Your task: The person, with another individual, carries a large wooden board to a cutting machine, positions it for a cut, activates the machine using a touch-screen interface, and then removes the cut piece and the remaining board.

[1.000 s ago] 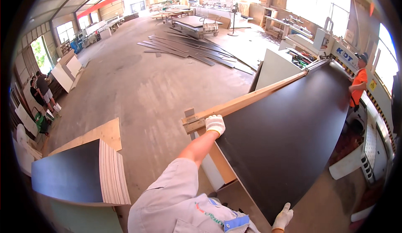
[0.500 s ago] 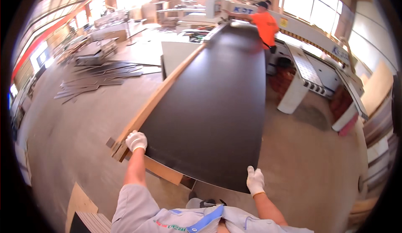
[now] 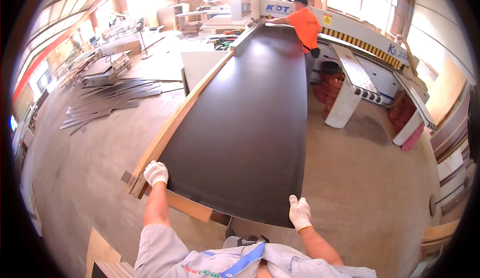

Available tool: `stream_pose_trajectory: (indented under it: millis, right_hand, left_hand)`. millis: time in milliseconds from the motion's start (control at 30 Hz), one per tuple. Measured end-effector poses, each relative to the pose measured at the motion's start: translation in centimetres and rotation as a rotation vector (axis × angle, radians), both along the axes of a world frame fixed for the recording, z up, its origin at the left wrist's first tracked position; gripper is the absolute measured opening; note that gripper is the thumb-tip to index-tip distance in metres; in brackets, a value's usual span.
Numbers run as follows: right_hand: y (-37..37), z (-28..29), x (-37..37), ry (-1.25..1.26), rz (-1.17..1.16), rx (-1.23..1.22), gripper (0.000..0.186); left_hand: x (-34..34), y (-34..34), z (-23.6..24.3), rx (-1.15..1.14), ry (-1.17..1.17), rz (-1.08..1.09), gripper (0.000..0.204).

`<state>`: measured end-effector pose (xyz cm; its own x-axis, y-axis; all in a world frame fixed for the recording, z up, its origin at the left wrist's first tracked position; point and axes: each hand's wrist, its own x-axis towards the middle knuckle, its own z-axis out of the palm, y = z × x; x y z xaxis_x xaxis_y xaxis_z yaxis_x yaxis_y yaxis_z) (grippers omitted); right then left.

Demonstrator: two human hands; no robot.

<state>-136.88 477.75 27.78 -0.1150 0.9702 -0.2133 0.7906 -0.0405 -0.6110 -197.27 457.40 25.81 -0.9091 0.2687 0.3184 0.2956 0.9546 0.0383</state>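
A long black panel [image 3: 235, 128] stretches away from me, its near end wide and its far end close to the machine. My left hand [image 3: 156, 172], in a white glove, is closed on the near left corner, beside a wooden rail [image 3: 175, 113] that runs along the panel's left edge. At the near right corner my gloved right hand [image 3: 300, 213] holds the edge, thumb toward the top face. The fingers under the panel are hidden.
A co-worker in an orange shirt [image 3: 304, 28] leans over the panel's far end. To the right stands a large panel saw [image 3: 360, 40] with support tables [image 3: 354, 70]. Dark strips [image 3: 107, 100] lie on the floor at left; stacked boards [image 3: 112, 268] are near my left.
The whole view has shifted slightly to the left and sharpened. My hands stay at the two near corners; more of the right hand's fingers shows beside the edge.
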Motion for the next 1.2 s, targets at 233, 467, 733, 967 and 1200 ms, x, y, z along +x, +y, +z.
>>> stream_pose_trajectory:
  millis: [233,467,733,967,1200]
  right_hand:
    - [-0.1,0.4,0.0,0.004,-0.041,0.001,0.069]
    - [-0.2,0.4,-0.2,0.04,-0.039,0.029,0.065]
    - [0.0,-0.8,0.2,0.037,-0.038,0.07,0.064]
    - [-0.1,-0.5,0.0,0.018,-0.044,0.055,0.066]
    - [0.0,-0.7,0.1,0.013,-0.031,0.069,0.066]
  left_hand:
    - [0.0,0.8,-0.1,0.035,0.051,0.003,0.035]
    - [0.0,0.3,-0.4,0.067,0.065,0.0,0.034]
    - [0.2,0.6,-0.2,0.082,0.067,0.004,0.034]
    - [0.1,0.5,-0.1,0.089,0.069,0.008,0.034]
    - [0.1,0.5,-0.3,0.078,0.082,0.0,0.033]
